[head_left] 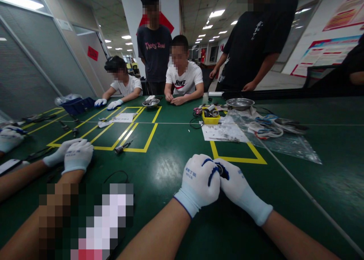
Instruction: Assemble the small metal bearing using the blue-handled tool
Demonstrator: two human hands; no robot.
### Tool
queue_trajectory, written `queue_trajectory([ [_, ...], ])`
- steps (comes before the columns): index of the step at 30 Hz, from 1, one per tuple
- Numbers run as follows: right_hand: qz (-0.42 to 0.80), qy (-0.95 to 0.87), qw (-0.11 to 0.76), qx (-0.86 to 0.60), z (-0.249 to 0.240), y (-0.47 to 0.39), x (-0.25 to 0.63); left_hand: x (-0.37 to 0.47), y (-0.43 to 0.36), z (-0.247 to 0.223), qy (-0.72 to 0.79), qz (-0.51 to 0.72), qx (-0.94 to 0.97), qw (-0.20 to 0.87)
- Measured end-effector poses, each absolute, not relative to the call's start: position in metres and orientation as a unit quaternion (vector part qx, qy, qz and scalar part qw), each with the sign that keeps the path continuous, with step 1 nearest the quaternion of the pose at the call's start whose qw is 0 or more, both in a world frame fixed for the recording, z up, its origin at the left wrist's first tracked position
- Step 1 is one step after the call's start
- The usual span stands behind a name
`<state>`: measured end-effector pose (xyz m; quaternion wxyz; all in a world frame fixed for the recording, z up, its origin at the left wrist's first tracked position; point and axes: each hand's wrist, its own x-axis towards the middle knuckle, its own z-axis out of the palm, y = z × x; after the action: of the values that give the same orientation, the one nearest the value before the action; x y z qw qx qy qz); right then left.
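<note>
I have the small dark round part (220, 169) at the centre of my reach, mostly hidden between my two gloved hands. My left hand (200, 182) closes on it from the 8 o'clock side, fingers curled in; my right hand (237, 186) meets it from 4 o'clock, fingers bent around it too. I cannot tell whether either glove rests on the green surface (162, 222).

Outward from the part, a yellow-taped outline (257, 160) lies at 1 o'clock, its far side under a white sheet (218, 133). Beyond, at 12, I see a yellow bin (211, 119) with small items inside, and farther, toward 12:30, a metal bowl (240, 103). A clear plastic bag (298, 148) spreads at 2, with work gloves (265, 128) on it. Near 9:30 lies a metal-tipped tool (123, 147); at 9, a co-worker's gloved hands (77, 155) are together.
</note>
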<state>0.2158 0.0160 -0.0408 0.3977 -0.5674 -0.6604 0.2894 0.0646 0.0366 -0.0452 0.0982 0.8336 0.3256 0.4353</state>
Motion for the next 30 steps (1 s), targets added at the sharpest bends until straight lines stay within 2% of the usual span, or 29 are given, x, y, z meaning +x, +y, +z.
queue_trajectory([
  [30, 0.282, -0.663, 0.387, -0.575, -0.0434, 0.017, 0.2156, 0.0654, 0.0377, -0.0466, 0.332, 0.427, 0.835, 0.103],
])
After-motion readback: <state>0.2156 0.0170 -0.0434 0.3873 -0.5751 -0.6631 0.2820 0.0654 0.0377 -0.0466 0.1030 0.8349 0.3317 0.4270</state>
